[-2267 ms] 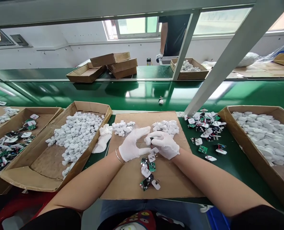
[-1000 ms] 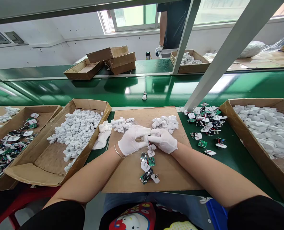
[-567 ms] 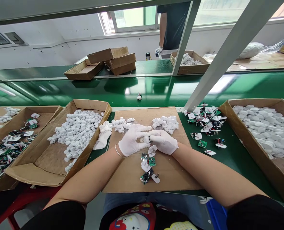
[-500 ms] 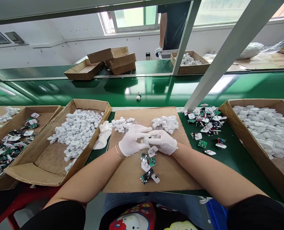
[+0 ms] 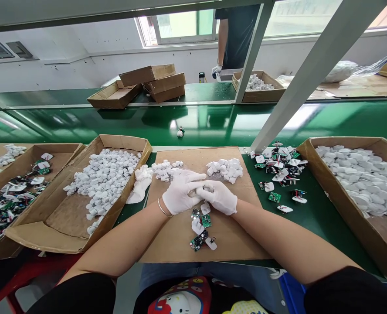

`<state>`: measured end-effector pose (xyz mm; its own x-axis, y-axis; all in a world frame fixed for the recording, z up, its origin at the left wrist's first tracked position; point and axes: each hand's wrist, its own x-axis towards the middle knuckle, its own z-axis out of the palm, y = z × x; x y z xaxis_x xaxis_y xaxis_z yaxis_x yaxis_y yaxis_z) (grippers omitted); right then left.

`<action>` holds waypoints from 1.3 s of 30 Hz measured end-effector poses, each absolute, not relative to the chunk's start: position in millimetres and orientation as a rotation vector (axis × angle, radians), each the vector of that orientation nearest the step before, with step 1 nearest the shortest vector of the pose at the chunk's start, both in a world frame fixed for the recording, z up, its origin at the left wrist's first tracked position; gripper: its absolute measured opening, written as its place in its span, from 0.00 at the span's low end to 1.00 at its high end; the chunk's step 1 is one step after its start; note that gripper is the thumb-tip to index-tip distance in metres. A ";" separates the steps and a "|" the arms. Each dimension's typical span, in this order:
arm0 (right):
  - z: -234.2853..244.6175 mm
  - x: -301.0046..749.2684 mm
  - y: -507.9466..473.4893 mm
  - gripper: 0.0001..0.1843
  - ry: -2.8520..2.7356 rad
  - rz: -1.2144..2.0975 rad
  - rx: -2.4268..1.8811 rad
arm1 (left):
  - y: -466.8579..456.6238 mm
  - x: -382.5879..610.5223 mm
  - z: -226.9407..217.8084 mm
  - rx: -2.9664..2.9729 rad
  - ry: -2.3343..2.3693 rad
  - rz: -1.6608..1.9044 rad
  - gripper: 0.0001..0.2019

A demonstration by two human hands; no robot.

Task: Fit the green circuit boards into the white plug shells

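Brown cardboard [image 5: 167,248] lies under our work, a dark circuit board [image 5: 198,240] nearest and a green circuit board [image 5: 206,221] beyond; both look light and stiff but fragile, best lifted by bare edges. Next comes a white tab [image 5: 205,208], just below our gloved right hand [image 5: 220,198], probably hard and slippery, best pinched across its sides. Our left hand [image 5: 180,193] meets the right, fingers curled narrow; we cannot tell what either holds. Farther off sit two white heaps [image 5: 226,169].
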<state>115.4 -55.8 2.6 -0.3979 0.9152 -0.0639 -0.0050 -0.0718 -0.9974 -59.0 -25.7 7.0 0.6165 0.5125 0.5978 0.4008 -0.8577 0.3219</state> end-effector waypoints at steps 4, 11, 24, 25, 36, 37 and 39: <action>-4.2 111.4 -57.8 0.18 -1.523 1.413 -1.113 | -30.5 -51.7 6.3 2.680 0.826 1.103 0.15; 0.6 110.3 -59.2 0.16 -1.517 1.446 -1.088 | -29.0 -51.5 6.7 2.622 0.842 1.150 0.14; 2.4 115.2 -53.3 0.18 -1.065 1.882 -0.772 | -12.8 -62.2 0.9 2.345 0.693 1.022 0.18; 1.8 115.2 -53.1 0.18 -1.083 1.876 -0.784 | -12.3 -62.1 1.2 2.372 0.667 0.993 0.18; -3.4 114.4 -50.4 0.16 -0.995 1.898 -0.663 | -13.3 -60.8 3.1 2.281 0.568 0.967 0.22; -2.2 115.7 -50.2 0.15 -0.991 1.912 -0.648 | -13.4 -62.1 3.8 2.273 0.582 0.942 0.23; 0.9 118.1 -50.1 0.15 -1.017 1.912 -0.646 | -13.9 -64.2 4.8 2.260 0.642 0.907 0.24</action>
<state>118.1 -50.1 0.9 -0.5021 0.8635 -0.0481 -0.4423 -0.3042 -0.8437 -64.2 -13.9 4.8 0.6475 0.6245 0.4368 0.2044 -0.6944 0.6899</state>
